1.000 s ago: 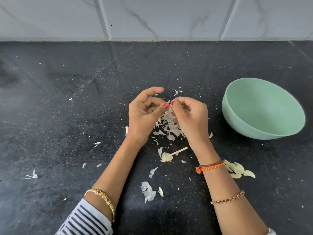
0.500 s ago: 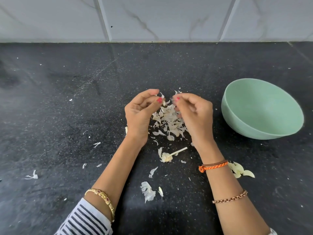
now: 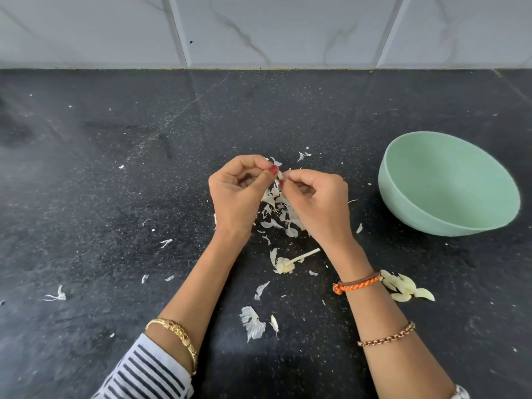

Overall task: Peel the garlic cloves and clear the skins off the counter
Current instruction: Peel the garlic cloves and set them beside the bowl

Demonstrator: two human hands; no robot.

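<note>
Black counter (image 3: pixel 115 197): 1 green bowl (image 3: pixel 449 185), 2 hands pinching garlic clove (image 3: pixel 279 175).

The left hand (image 3: pixel 239 194) and right hand (image 3: pixel 313 200), apart half a second ago, have closed together again, fingertips meeting on a small garlic clove (image 3: pixel 279 175) pinched between them.

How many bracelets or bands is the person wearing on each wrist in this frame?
3. A gold bangle on the left forearm by the striped sleeve; an orange-and-brown braided band at the right wrist; a copper chain bracelet further up that forearm. The sleeve may hide more.
</note>
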